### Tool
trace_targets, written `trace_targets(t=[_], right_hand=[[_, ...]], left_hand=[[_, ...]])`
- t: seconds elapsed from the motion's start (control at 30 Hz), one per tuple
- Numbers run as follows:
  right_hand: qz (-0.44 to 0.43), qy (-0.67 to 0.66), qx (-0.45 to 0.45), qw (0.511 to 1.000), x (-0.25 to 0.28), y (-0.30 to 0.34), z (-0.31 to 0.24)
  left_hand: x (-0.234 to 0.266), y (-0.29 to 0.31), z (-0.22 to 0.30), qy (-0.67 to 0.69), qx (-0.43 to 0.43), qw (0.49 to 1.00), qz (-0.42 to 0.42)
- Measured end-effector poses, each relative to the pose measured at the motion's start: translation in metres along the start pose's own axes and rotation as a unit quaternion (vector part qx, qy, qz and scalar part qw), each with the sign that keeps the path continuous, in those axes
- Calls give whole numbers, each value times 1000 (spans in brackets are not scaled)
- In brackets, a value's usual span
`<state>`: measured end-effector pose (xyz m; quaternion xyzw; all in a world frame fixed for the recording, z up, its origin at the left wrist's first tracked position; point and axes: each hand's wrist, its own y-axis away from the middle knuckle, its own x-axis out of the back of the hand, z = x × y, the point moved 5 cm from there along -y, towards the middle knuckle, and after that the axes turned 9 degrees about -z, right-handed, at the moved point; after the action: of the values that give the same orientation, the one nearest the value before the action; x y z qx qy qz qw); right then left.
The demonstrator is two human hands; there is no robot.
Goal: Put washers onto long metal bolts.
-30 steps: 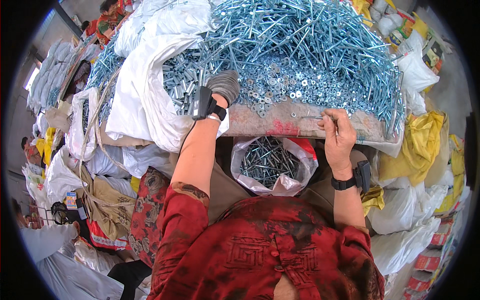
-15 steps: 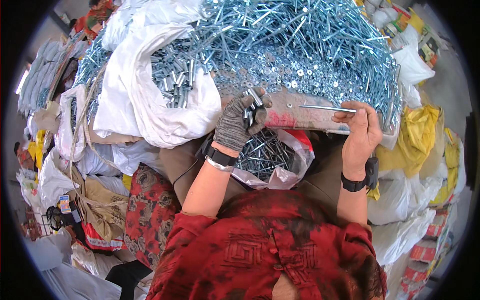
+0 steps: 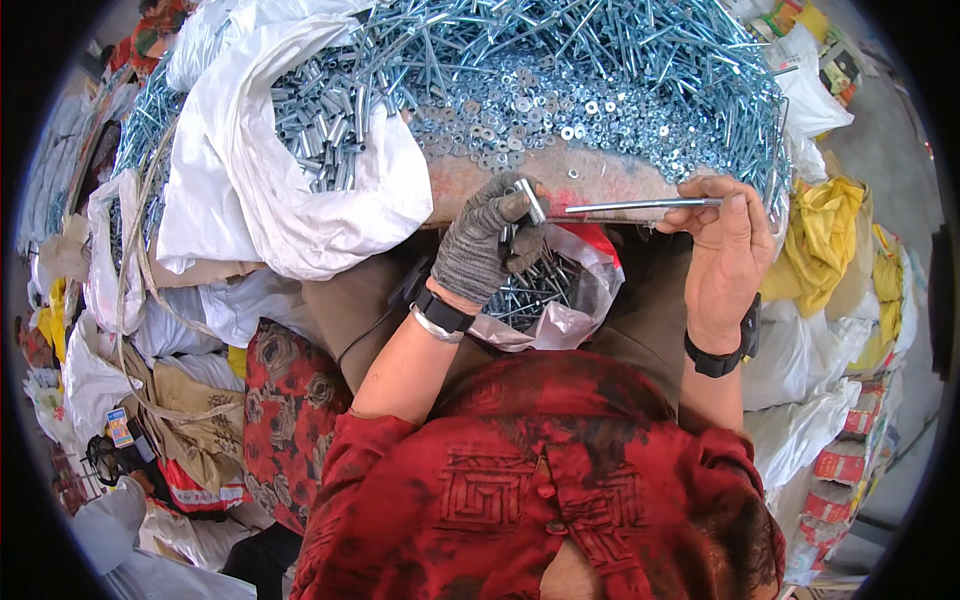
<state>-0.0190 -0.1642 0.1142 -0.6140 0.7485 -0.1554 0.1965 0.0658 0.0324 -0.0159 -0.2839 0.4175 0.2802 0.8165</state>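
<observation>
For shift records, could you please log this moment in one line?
Left hand: gloved, holding metal tube | Right hand: bare, holding thin rod, tip apart from tube | Below: bag of metal pieces

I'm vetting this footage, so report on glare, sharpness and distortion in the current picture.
Head view: bright glints speckle the loose, round silver metal washers; head view: the slim silver metal rod looks fairly sharp; head view: fisheye blackness swallows the corners.
</observation>
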Motion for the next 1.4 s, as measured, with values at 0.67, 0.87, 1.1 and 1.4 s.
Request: trace_targets(t=[0.67,0.87,1.1,1.4], right_hand=[[2,9,7,1000,-21,17,20],[-27,96,54,994,-28,16,17],[-157,52,-164,973,-22,19,62],[-383,-40,-269,883,-64,28,64]], left_hand=[[8,-1,8,-20,-19,999,27],[7,-1,17,-165,-19,977,136],[9,3,37,42,-112,990,69],[30,3,40,16,-26,987,155]])
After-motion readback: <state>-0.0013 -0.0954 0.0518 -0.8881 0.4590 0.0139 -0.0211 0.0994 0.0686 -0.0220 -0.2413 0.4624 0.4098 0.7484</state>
